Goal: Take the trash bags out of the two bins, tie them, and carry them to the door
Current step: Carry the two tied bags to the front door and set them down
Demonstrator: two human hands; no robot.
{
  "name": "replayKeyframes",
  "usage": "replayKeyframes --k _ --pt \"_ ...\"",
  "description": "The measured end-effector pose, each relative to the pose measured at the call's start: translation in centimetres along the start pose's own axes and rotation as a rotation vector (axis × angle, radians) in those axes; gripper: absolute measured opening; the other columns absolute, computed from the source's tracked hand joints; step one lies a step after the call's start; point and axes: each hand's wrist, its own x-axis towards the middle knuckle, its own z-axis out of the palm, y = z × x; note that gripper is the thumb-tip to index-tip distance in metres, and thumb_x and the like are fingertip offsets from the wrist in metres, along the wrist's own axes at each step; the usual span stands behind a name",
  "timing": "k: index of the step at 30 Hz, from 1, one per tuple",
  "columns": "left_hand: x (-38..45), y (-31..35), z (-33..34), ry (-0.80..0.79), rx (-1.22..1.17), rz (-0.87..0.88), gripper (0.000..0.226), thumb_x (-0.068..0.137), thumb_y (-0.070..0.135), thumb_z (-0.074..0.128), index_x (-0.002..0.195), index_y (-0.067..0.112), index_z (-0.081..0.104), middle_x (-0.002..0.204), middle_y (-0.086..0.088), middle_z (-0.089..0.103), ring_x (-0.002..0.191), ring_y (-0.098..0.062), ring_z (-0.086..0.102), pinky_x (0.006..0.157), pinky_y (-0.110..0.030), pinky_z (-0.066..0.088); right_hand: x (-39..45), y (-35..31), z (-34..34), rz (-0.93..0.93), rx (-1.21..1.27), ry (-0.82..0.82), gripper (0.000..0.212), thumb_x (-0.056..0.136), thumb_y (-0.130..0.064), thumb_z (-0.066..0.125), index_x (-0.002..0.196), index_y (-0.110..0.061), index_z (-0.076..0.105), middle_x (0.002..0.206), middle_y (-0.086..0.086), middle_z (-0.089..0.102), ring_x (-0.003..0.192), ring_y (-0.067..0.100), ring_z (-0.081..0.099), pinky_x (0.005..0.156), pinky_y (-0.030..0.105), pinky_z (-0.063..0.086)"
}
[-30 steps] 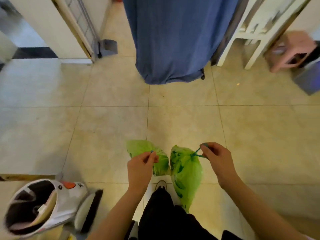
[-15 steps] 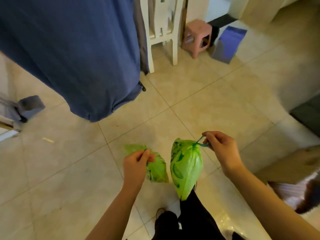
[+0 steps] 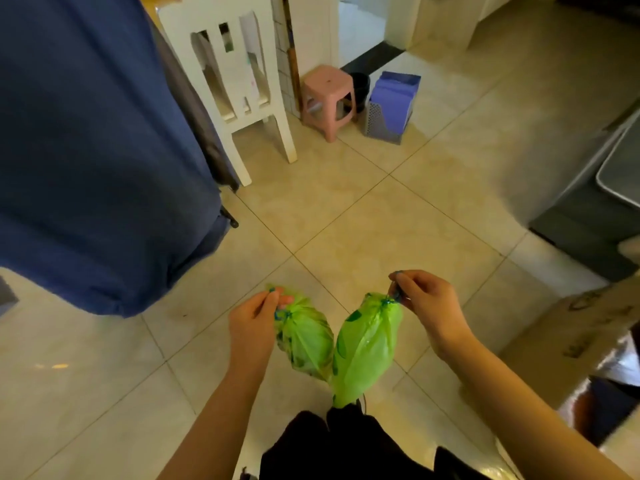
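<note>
Two green trash bags hung off the floor, one from each hand. The left bag [image 3: 304, 341] hung with its long axis running from the tied neck at the left hand [image 3: 254, 325] down and toward the right hand's side. The right bag [image 3: 367, 344] hung from its neck at the right hand [image 3: 427, 301], its long axis slanting down and toward the left hand's side. Their lower ends met between the two forearms, where the bags touched or very nearly so. Both necks pointed up, each gathered by a blue drawstring.

Below the hands lay a beige tiled floor [image 3: 381, 220] with diagonal grout lines. Beyond the left hand hung a large blue cloth [image 3: 97, 150]. Ahead of the hands stood a white wooden chair [image 3: 235, 81], a pink plastic stool [image 3: 329, 95] beside it, and a purple bin [image 3: 393, 105] just past the stool. Outboard of the right hand sat a cardboard box [image 3: 571, 337], with a grey unit [image 3: 595, 202] farther off.

The left hand was curled, thumb and fingers pinching the drawstring at the left bag's neck. The right hand, held slightly higher, pinched the right bag's drawstring between thumb and bent fingers. Both forearms reached forward, bare, wrists roughly level with the bag tops.
</note>
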Motion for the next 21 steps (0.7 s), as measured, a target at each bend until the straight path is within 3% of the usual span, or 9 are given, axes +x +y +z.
replayKeyframes --k 2,5,11,17,21 --pt "1.6 1.4 2.9 -0.044 -0.006 -0.013 0.027 0.094 0.013 0.056 0.075 0.025 0.072 0.076 0.006 0.076 0.075 -0.004 0.070 0.071 -0.013 0.051 2.1 -1.0 -1.9 0.013 0.025 0.037 0.018 0.091 -0.012 0.057 0.079 -0.006 0.070 0.080 0.009 0.069 0.075 0.014 0.064 0.080 0.031 0.056" --pt "4.9 3.2 7.3 -0.105 -0.024 -0.045 0.028 0.093 0.012 0.057 0.070 0.011 0.072 0.077 0.004 0.077 0.079 -0.007 0.071 0.082 -0.025 0.051 5.4 -2.1 -4.6 0.031 0.068 0.101 0.017 0.091 -0.007 0.057 0.080 -0.009 0.070 0.078 0.008 0.068 0.073 0.014 0.064 0.081 0.029 0.055" --pt "12.9 6.6 15.5 -0.193 -0.111 -0.073 0.019 0.091 0.007 0.057 0.080 0.006 0.072 0.074 0.000 0.076 0.077 -0.009 0.071 0.082 -0.024 0.052 12.9 -3.8 -8.8 0.098 0.189 0.262 0.020 0.090 0.000 0.052 0.088 -0.009 0.071 0.073 0.008 0.068 0.069 0.015 0.065 0.084 0.034 0.054" --pt "21.6 10.8 24.7 -0.409 -0.049 -0.042 0.020 0.092 0.003 0.055 0.083 0.011 0.070 0.068 0.005 0.075 0.070 0.000 0.069 0.064 -0.007 0.050 21.1 -7.9 -11.1 0.132 0.238 0.425 0.018 0.089 -0.001 0.054 0.088 -0.007 0.071 0.074 0.010 0.067 0.073 0.020 0.064 0.083 0.035 0.055" --pt "26.8 14.3 30.0 -0.516 0.023 0.038 0.024 0.092 0.005 0.055 0.076 0.014 0.069 0.067 0.010 0.074 0.067 0.003 0.068 0.062 -0.007 0.048 26.2 -11.1 -12.7 0.138 0.291 0.502 0.018 0.089 -0.001 0.054 0.086 -0.007 0.071 0.073 0.011 0.068 0.073 0.021 0.065 0.084 0.037 0.054"
